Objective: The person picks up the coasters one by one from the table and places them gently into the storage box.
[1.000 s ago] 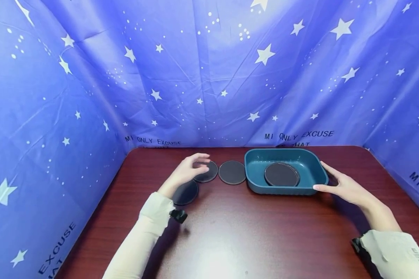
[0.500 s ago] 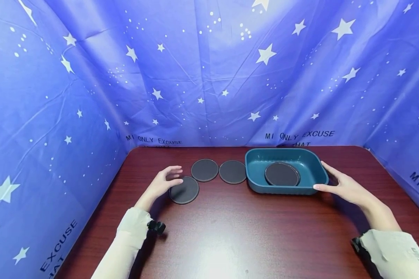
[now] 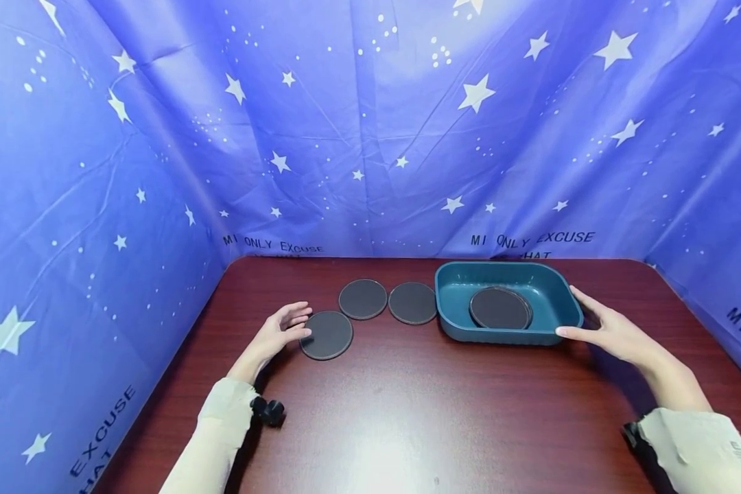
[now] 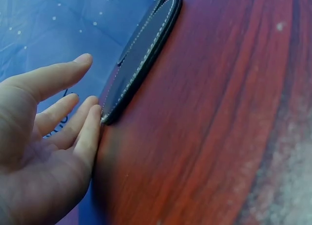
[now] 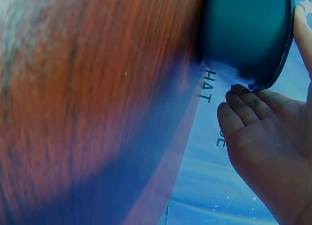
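My left hand [image 3: 278, 333] is at the left edge of a round black coaster [image 3: 326, 335] lying flat on the table. In the left wrist view, its fingertips are right at the stitched rim of the coaster [image 4: 141, 69], with the thumb raised above and apart. Two more black coasters, a middle one [image 3: 362, 299] and a right one [image 3: 412, 303], lie in a row toward a teal rectangular tub [image 3: 500, 337]. Inside the tub sit stacked dark coasters [image 3: 500, 309]. My right hand [image 3: 611, 333] holds the tub's right end, thumb on the front corner and fingers along the side.
The reddish-brown wooden table [image 3: 407, 405] stretches in front of the coasters and tub. A blue curtain with white stars [image 3: 370, 137] hangs behind and at both sides. Black wrist straps show at both cuffs.
My left hand has moved left and nearer from over the middle coaster to the left edge of the leftmost one. The right hand stays at the tub.
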`<state>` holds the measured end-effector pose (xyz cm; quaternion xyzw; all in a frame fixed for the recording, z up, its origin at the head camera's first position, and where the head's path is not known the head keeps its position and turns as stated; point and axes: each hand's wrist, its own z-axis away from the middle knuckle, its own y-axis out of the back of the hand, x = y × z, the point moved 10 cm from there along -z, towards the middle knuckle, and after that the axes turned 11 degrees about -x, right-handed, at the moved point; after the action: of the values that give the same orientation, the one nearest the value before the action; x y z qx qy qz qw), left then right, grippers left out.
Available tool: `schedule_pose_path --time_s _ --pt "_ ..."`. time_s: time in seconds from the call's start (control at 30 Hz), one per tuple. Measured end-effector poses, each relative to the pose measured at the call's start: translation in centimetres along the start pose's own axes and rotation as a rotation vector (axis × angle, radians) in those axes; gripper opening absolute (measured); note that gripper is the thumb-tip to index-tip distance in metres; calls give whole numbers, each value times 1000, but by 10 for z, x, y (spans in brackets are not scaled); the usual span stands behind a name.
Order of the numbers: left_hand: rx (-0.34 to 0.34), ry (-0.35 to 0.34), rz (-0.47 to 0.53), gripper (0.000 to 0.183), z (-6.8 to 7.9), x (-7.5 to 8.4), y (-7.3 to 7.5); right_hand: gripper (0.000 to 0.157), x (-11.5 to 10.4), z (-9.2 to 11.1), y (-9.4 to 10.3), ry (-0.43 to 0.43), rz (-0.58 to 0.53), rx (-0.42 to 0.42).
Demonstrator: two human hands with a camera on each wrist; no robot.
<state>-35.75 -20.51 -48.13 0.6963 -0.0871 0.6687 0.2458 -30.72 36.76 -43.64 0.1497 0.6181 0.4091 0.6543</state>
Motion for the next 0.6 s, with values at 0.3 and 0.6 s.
schedule_pose_path --time_s 0.3,0.6 --pt "-38 -53 -147 72 7 7 -1 97 2 -1 0 -11 -18 -11" --pt "-110 -41 -343 85 9 9 -14 96 2 -1 -2 -12 -28 -18"
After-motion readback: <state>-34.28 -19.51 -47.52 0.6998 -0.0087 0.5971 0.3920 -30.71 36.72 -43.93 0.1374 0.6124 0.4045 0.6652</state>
